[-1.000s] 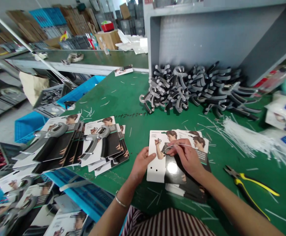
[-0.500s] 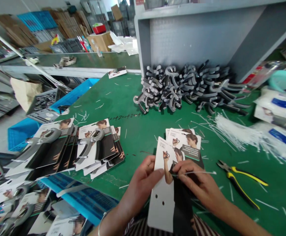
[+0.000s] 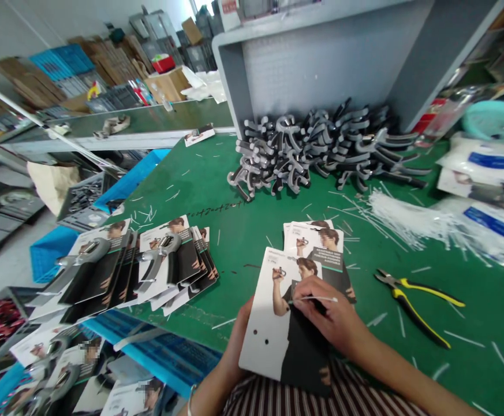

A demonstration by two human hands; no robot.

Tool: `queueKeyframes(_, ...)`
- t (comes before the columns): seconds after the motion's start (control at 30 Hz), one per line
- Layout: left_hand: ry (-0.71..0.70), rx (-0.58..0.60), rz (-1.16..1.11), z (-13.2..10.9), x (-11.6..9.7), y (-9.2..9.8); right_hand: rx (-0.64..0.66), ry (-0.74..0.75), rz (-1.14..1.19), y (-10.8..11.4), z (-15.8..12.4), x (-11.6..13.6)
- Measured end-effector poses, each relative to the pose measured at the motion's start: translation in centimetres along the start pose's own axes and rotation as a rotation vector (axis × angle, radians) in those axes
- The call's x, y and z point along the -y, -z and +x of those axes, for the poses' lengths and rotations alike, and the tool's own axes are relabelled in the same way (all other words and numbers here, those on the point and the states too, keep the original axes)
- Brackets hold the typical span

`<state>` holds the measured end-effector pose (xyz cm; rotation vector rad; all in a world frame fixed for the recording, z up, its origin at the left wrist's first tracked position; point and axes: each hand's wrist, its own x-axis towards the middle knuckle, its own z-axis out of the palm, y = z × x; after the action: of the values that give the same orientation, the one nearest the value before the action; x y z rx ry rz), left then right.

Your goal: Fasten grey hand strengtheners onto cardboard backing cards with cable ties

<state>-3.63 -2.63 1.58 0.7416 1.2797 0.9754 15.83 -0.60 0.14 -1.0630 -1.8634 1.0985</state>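
My left hand [image 3: 234, 341] grips a printed backing card [image 3: 273, 329] from behind and holds it raised at the table's near edge, most of its fingers hidden by the card. My right hand [image 3: 329, 318] rests on the card's front and pinches a thin white cable tie [image 3: 316, 299] against it. Just beyond the held card lies a small stack of the same cards [image 3: 316, 242] on the green table [image 3: 234, 231].
A heap of grey and black hand grippers [image 3: 321, 150] lies at the back under a grey shelf. White cable ties [image 3: 407, 222] are bundled at right, with yellow-handled cutters [image 3: 411, 300] near them. Finished carded grippers [image 3: 148, 260] fan out at left above blue crates [image 3: 156, 352].
The card has been lifted off the stack and drawn toward me, first tilted up, now lower and flatter. My right hand stays on it with the tie. The camera view has shifted.
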Motion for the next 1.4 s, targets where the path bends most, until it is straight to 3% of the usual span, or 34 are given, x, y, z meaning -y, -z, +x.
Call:
queueKeyframes(0.1, -0.174, 0.036, 0.102, 4.1, -2.1, -0.8, -0.081, -0.036, 0.029, 1.3, 3.5, -0.9)
queueKeyframes(0.17, -0.283, 0.12, 0.216, 6.9, -3.5, -1.3, -0.116, -0.054, 0.043, 2.6, 6.2, -1.6)
queueKeyframes(0.27, -0.339, 0.191, 0.363, 9.4, -4.4, -1.3, -0.107, -0.076, 0.099, 4.0, 8.6, -2.7)
queueKeyframes(0.33, -0.367, 0.136, 0.477, 9.2, -4.0, -0.7, -0.088, -0.091, 0.147, 4.2, 8.7, -3.4)
queueKeyframes(0.43, -0.421, 0.057, 0.679, 7.0, -3.2, 1.1, -0.055, -0.091, 0.144, 3.7, 7.7, -4.2)
queueKeyframes(0.5, -0.443, 0.156, 0.753, 5.0, -3.4, 2.3, -0.035, -0.066, 0.113, 3.3, 7.1, -4.3)
queueKeyframes(0.63, -0.435, 0.46, 0.743, 2.5, -4.8, 3.7, -0.007, -0.055, 0.129, 3.5, 7.0, -4.1)
queueKeyframes(0.77, -0.571, 0.527, 0.781, 2.9, -5.0, 3.3, -0.026, -0.082, 0.188, 3.9, 7.2, -4.1)
queueKeyframes(0.83, -0.623, 0.511, 0.824, 3.8, -4.8, 2.5, -0.07, -0.09, 0.223, 3.9, 7.1, -4.2)
queueKeyframes(0.97, -0.652, 0.307, 0.784, 5.9, -4.3, 0.3, -0.127, -0.074, 0.221, 3.8, 6.8, -4.2)
queueKeyframes(1.13, -0.545, 0.307, 0.577, 8.1, -3.7, -1.3, -0.132, -0.032, 0.175, 3.8, 6.5, -4.0)
queueKeyframes(1.27, -0.472, 0.181, 0.495, 8.0, -3.5, -1.8, -0.121, 0.038, 0.12, 3.6, 6.3, -3.6)
queueKeyframes(1.4, -0.566, 0.197, 0.651, 6.8, -4.0, -1.9, -0.143, 0.033, 0.159, 3.2, 6.1, -3.4)
